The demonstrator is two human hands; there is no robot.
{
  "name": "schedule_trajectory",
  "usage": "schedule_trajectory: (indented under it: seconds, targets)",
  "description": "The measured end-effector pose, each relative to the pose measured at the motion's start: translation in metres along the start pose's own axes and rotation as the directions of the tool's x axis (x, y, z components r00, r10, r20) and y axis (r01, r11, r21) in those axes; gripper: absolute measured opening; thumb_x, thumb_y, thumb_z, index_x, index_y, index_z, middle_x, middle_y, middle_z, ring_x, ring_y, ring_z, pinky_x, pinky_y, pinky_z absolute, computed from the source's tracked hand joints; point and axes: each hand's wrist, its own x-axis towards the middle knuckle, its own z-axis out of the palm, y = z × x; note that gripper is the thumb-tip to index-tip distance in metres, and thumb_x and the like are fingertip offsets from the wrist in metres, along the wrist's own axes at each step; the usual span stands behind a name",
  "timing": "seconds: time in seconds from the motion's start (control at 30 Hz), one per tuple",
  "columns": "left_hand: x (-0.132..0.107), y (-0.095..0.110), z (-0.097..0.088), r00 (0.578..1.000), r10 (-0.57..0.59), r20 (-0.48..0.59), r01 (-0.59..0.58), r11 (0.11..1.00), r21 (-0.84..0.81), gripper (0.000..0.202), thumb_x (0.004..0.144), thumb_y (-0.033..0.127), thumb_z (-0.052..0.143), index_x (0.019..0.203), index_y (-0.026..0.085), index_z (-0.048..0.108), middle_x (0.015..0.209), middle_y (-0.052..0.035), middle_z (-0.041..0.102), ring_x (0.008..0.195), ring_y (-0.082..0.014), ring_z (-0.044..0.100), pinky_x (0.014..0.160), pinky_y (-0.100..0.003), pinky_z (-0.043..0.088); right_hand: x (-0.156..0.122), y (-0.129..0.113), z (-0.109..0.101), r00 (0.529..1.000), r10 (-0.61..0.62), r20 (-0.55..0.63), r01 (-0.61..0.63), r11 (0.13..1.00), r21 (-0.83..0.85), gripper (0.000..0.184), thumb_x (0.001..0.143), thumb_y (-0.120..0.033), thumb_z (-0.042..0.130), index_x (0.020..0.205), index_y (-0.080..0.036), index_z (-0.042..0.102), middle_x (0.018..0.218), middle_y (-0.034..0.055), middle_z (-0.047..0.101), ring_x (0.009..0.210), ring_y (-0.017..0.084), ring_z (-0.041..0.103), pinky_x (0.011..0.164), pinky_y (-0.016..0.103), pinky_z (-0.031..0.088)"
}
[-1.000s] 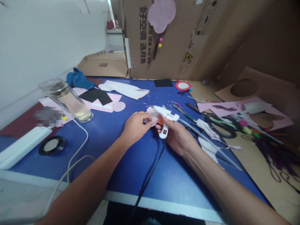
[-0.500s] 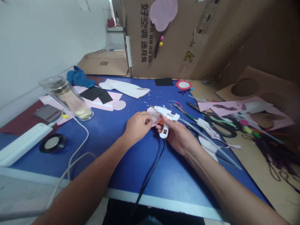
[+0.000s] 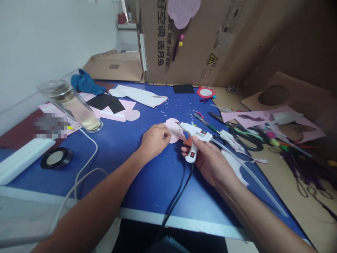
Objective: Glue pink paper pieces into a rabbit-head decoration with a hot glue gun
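Note:
My right hand (image 3: 212, 158) is wrapped around the handle of a white hot glue gun (image 3: 193, 130) with an orange trigger. A clear glue stick (image 3: 252, 175) juts from its back, and a black cord (image 3: 179, 195) hangs from the handle. The metal nozzle points left, over a pink scalloped cut-out (image 3: 173, 128). My left hand (image 3: 155, 141) has its fingers curled and pinched at the left edge of that cut-out, hiding part of it. Whether the cut-out is felt or paper I cannot tell.
A lidded glass of liquid (image 3: 79, 109), black tape roll (image 3: 56, 158) and white power strip (image 3: 28, 158) stand left. Scissors (image 3: 247, 137) and pink scraps (image 3: 263, 117) lie right. Cardboard (image 3: 195, 66) walls the back, and a white cable (image 3: 92, 151) crosses the left side.
The glue gun has moved right and slightly down, away from my left hand, uncovering more of the pink cut-out. My left hand stays at the cut-out's edge. The camera view has shifted slightly.

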Motion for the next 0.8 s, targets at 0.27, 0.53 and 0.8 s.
schedule_trajectory:
  seconds: [0.27, 0.53, 0.8]
  targets:
    - [0.004, -0.004, 0.0, 1.0, 0.017, 0.023, -0.016, 0.999, -0.029, 0.026, 0.091, 0.005, 0.065, 0.077, 0.024, 0.075, 0.111, -0.0037, 0.082, 0.1, -0.0221, 0.073, 0.091, -0.036, 0.056, -0.028, 0.0, -0.019, 0.971, -0.233, -0.061, 0.18, 0.871, -0.457, 0.053, 0.087, -0.068, 0.087, 0.1, -0.017, 0.086, 0.081, 0.0082, 0.079, 0.065, 0.019, 0.069, 0.059, 0.031, 0.057]
    - [0.006, -0.004, 0.0, 0.999, 0.019, 0.038, -0.019, 1.0, -0.004, 0.026, 0.093, 0.007, 0.063, 0.076, 0.023, 0.074, 0.111, -0.0053, 0.081, 0.102, -0.0222, 0.073, 0.093, -0.036, 0.056, -0.033, 0.005, -0.01, 0.957, -0.289, 0.016, 0.24, 0.762, -0.601, 0.053, 0.094, -0.071, 0.075, 0.089, -0.018, 0.08, 0.074, 0.0066, 0.076, 0.057, 0.018, 0.065, 0.056, 0.031, 0.051]
    - [0.006, -0.004, 0.002, 1.0, 0.012, 0.023, -0.012, 1.0, 0.012, 0.026, 0.09, 0.005, 0.063, 0.073, 0.024, 0.069, 0.108, -0.0043, 0.08, 0.102, -0.0231, 0.073, 0.091, -0.037, 0.056, -0.026, 0.009, -0.006, 0.955, -0.295, 0.04, 0.254, 0.737, -0.627, 0.056, 0.093, -0.073, 0.074, 0.087, -0.018, 0.078, 0.073, 0.0065, 0.075, 0.055, 0.017, 0.064, 0.052, 0.03, 0.047]
